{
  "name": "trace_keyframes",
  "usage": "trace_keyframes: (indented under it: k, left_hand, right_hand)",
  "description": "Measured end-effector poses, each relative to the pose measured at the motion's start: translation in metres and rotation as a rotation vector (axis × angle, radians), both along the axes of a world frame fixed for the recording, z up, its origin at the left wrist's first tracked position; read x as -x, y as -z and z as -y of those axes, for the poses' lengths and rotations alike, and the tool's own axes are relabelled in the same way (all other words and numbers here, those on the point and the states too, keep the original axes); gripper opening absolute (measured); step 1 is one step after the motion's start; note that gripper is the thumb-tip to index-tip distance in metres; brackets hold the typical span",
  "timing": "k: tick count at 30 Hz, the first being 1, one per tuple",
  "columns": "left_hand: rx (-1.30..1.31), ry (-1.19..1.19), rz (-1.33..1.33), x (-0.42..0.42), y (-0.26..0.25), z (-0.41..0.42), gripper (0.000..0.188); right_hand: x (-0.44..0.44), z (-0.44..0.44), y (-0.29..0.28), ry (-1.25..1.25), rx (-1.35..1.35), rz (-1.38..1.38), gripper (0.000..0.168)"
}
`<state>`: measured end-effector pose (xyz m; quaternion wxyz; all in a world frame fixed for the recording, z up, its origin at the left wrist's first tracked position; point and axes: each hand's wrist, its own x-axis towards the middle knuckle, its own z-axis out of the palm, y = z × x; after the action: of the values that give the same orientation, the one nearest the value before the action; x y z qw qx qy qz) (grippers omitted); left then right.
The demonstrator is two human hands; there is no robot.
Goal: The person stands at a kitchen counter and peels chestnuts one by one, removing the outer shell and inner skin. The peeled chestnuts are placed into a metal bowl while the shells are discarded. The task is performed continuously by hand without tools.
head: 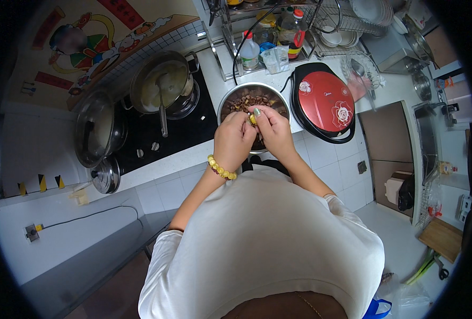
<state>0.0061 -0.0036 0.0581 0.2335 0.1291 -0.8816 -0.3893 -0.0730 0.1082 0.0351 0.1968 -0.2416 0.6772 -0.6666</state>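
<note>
My left hand (234, 133), with a beaded bracelet at the wrist, and my right hand (273, 129) meet over a steel bowl (224, 99). Between their fingertips is a small yellow piece (253, 119), perhaps a peeled nut kernel; both hands pinch it. Brown pieces (252, 101) that look like nut shells or nuts lie in the bowl below. My fingers hide part of the yellow piece and the middle of the bowl.
A pot of cloudy liquid (152, 85) with a ladle (162, 115) stands on the black hob (172, 143) at left. A red electric griddle (323, 101) sits right of the bowl. Bottles (250, 52) and a rack (220, 60) stand behind; a glass-lidded pan (100, 127) is far left.
</note>
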Motion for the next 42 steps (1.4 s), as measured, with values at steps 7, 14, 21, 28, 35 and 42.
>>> trace_keyframes:
  k: [7, 14, 21, 28, 35, 42]
  left_hand:
    - [0.043, 0.064, -0.047, 0.002, -0.004, 0.003, 0.013]
    - [0.003, 0.098, -0.022, 0.003, 0.003, 0.009, 0.015]
    - [-0.07, 0.099, 0.008, 0.004, 0.011, 0.009, 0.011]
    - [-0.191, 0.124, -0.03, 0.007, 0.018, 0.009, 0.008]
    - [-0.298, 0.054, 0.049, 0.006, 0.018, 0.009, 0.01]
    - [-0.436, 0.075, -0.01, 0.004, 0.026, 0.007, 0.014]
  right_hand:
    - [0.009, 0.0, 0.002, -0.093, 0.197, 0.562, 0.03]
    - [0.016, -0.006, 0.005, -0.244, 0.372, 1.027, 0.026]
    - [0.007, 0.005, -0.001, -0.024, 0.165, 0.69, 0.03]
    - [0.014, -0.001, 0.018, -0.139, 0.22, 0.73, 0.033]
    - [0.004, 0.003, 0.022, 0.053, 0.045, -0.22, 0.033]
    - [0.005, 0.004, 0.024, 0.037, 0.053, -0.153, 0.029]
